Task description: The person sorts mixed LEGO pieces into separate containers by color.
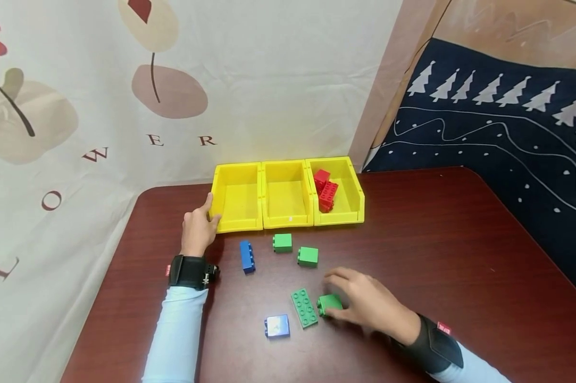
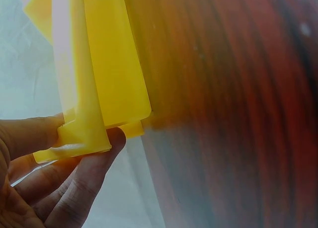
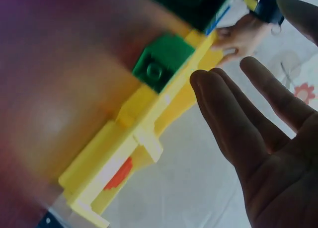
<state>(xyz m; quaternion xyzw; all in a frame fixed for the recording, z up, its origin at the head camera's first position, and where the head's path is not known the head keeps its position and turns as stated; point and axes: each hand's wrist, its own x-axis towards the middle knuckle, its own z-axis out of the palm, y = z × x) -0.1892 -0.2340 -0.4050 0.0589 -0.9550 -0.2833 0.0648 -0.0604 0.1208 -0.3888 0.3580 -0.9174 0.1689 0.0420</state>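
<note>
My left hand (image 1: 198, 230) holds the front left corner of a yellow bin (image 1: 217, 198), the leftmost of three joined side by side. In the left wrist view, thumb and fingers pinch the bin's edge (image 2: 79, 84) from both sides. Over the table, my right hand (image 1: 364, 300) reaches around a green building block (image 1: 330, 304), its fingers spread apart. The right wrist view shows those fingers (image 3: 228, 118) with a gap between them and the green blocks. A longer green block (image 1: 304, 308) with studs upward lies just left of it.
Two more green blocks, one (image 1: 282, 243) near the bins and another (image 1: 308, 257), lie on the brown table (image 1: 436, 239). A blue block (image 1: 247, 257) and a second blue block (image 1: 277, 326) lie to the left. Red blocks (image 1: 328, 196) sit in the right bin.
</note>
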